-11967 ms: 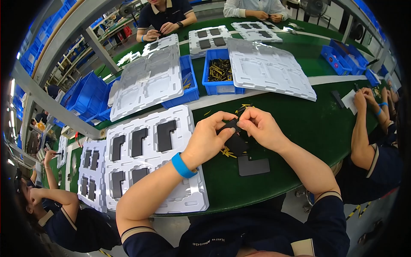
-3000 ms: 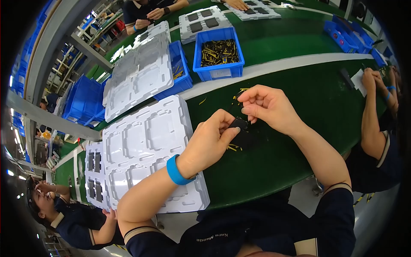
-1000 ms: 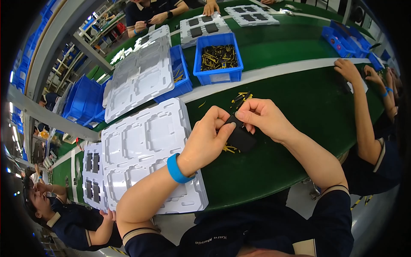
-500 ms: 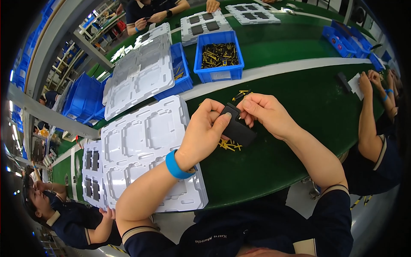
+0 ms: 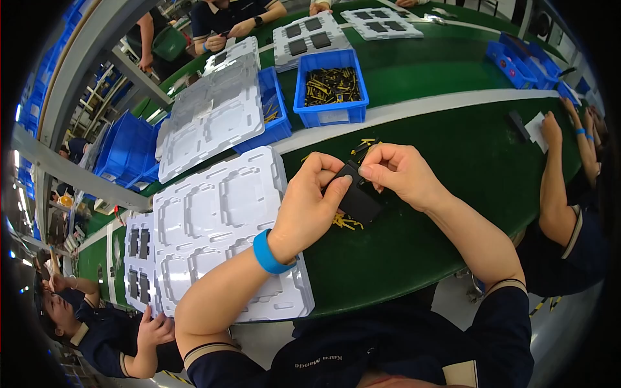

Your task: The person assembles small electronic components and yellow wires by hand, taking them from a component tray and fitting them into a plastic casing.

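My left hand, a blue band at its wrist, grips a flat black rectangular piece with the thumb on its upper face. The piece is tilted above the green table. At its upper right edge, my right hand is closed in a pinch. Whatever lies between those fingertips is too small or hidden to name. Several small yellow strips lie under the black piece. Just beyond my fingers are some black-and-yellow strips, partly covered by the right hand.
A white moulded tray lies at my left. Beyond it stand another tray stack and a blue bin of black-and-yellow strips. Co-workers sit to the left, to the right and across the green table.
My right fingertips have shifted slightly left, closer to the black piece's upper end. A pale tip that showed by them is now hidden. The co-worker at left has raised a hand beside the tray.
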Action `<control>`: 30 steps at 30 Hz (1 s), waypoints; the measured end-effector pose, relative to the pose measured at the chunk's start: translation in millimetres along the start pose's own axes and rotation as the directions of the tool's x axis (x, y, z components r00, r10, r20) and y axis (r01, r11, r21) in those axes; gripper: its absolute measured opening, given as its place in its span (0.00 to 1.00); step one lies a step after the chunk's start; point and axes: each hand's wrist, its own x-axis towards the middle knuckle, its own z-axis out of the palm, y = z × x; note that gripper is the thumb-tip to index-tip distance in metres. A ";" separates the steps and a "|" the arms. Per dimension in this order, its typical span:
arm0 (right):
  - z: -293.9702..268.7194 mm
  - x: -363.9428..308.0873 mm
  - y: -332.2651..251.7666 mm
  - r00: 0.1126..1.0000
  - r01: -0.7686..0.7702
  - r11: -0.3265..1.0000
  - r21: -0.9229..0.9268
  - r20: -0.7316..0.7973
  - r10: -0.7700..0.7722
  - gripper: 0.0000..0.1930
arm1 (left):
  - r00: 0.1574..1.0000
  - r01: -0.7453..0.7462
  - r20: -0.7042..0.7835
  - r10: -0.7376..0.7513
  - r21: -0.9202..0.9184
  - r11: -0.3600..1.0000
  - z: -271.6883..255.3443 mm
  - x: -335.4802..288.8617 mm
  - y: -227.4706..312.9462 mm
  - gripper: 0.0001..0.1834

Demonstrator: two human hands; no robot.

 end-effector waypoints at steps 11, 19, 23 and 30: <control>-2.5 -1.6 -4.6 0.986 0.164 0.978 -0.127 0.031 -0.162 0.05 | 0.997 0.030 0.071 -0.017 -0.191 0.981 -9.3 6.1 0.5 0.13; -2.3 -0.1 3.0 0.844 0.511 0.761 -0.400 0.064 -0.533 0.02 | 0.962 0.193 0.247 -0.119 -0.305 0.933 -16.4 8.6 -1.3 0.15; -0.3 3.0 2.9 0.828 0.536 0.740 -0.407 0.082 -0.555 0.02 | 0.966 0.195 0.226 -0.125 -0.317 0.928 -20.8 6.8 3.0 0.14; -16.0 5.3 10.3 0.954 0.278 0.925 -0.260 -0.034 -0.297 0.08 | 0.993 0.050 0.116 -0.037 -0.109 0.993 -81.9 15.3 36.6 0.17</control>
